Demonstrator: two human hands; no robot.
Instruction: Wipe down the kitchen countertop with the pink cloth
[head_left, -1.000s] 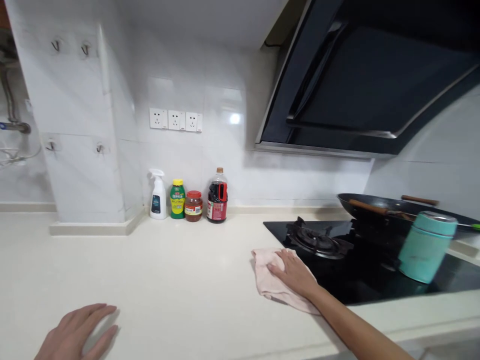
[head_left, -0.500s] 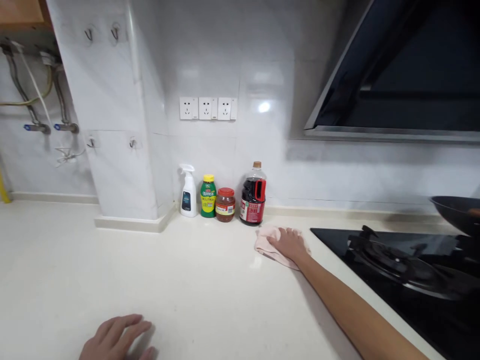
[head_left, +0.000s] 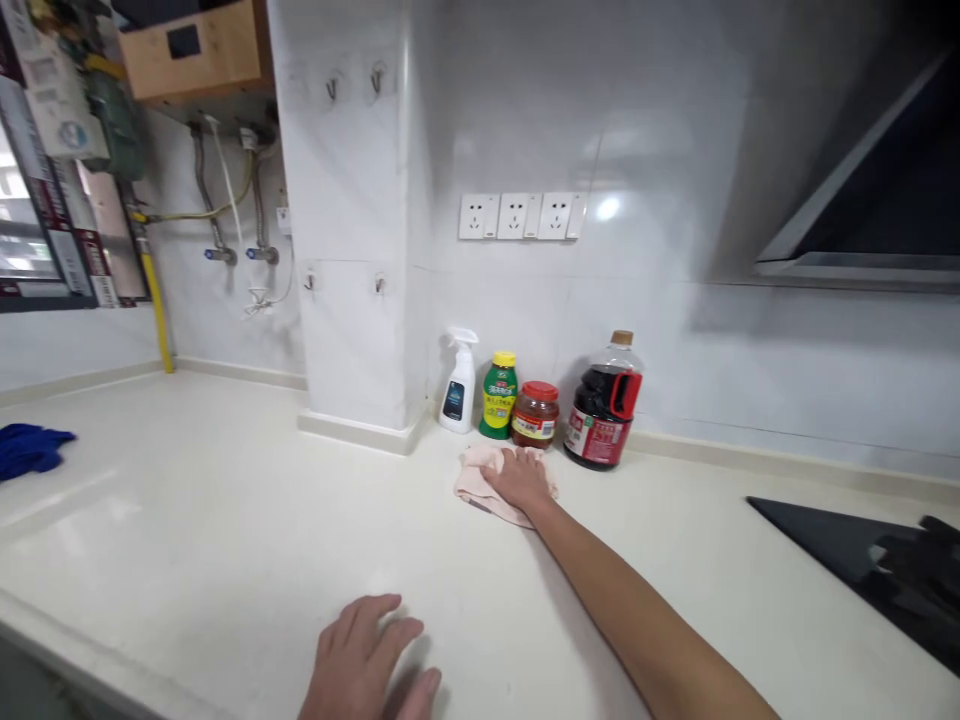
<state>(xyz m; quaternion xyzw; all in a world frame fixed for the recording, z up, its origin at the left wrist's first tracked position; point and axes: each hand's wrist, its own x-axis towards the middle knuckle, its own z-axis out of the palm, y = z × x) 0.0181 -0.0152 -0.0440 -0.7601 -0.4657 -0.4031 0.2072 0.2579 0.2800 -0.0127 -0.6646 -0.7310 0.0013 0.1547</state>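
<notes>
A pale pink fabric cloth [head_left: 471, 484] lies on the cream countertop [head_left: 225, 560], just in front of the squat, red-lidded, see-through jar [head_left: 535, 412]. The right hand [head_left: 519, 480] rests palm-down on it — whether the fingers grip, I cannot tell. The left hand [head_left: 356, 662] — fingers bent, thumb parted wide — is well in front of the jar.

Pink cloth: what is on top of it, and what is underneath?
The right hand rests on the pink cloth, which lies on the pale countertop. The patch beneath is covered, so anything there cannot be seen.
</notes>
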